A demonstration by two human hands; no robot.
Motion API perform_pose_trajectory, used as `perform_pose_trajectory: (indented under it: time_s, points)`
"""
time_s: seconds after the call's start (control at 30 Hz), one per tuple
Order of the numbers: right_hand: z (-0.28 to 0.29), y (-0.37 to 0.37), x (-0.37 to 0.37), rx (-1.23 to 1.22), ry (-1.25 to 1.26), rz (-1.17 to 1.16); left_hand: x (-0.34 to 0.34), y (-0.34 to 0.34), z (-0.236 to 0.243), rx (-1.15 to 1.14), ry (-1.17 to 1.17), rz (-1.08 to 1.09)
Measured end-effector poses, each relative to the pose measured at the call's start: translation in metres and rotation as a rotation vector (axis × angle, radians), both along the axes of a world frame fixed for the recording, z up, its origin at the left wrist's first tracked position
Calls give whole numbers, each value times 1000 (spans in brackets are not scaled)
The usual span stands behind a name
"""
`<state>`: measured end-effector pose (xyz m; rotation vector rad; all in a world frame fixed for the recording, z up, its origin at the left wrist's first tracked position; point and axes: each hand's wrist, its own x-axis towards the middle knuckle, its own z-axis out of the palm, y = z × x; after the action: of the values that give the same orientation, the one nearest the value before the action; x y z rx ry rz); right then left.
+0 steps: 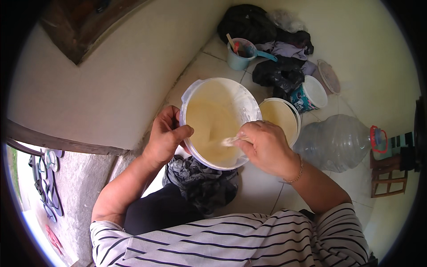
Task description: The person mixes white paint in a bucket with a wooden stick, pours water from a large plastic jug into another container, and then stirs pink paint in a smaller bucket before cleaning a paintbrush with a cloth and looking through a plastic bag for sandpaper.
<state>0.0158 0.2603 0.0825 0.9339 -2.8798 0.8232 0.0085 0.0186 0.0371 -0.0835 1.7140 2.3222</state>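
white plastic bucket [249, 99] of pale yellow liquid [209, 118], between the hands, is gripped at its rim by the left hand [165, 137], the right hand [268, 146] clasping a whitish stirrer [229, 141], stirring judged underway but incomplete, white residue [250, 112] marking the inner wall.

Seemed a home, near an opening to daylight: sandals [54, 196] lay beside it. Pale tiled floor [258, 189], cream wall [115, 84], brown wooden frame [82, 31]; large clear bottle [329, 142] and bunched cloths [291, 50] sat about.

Pale tiled floor [262, 191]: passable, lower centre
White round plastic bucket [245, 103]: blocks centre
Clear plastic bottle [331, 142]: blocks right
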Motion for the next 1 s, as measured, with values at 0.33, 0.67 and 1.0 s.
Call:
perform_pose_trajectory:
  time_s: [0.33, 0.67, 1.0]
  points:
    - [-6, 8, -9, 263, 162, -105, 1, 4, -7, 7, 14, -28]
    - [-17, 13, -13, 75, 284, -135, -3, 5, -13, 22, 30, 5]
    - [-23, -9, -32, 114, 399, -150, -15, -10, -38, 118, 45, 0]
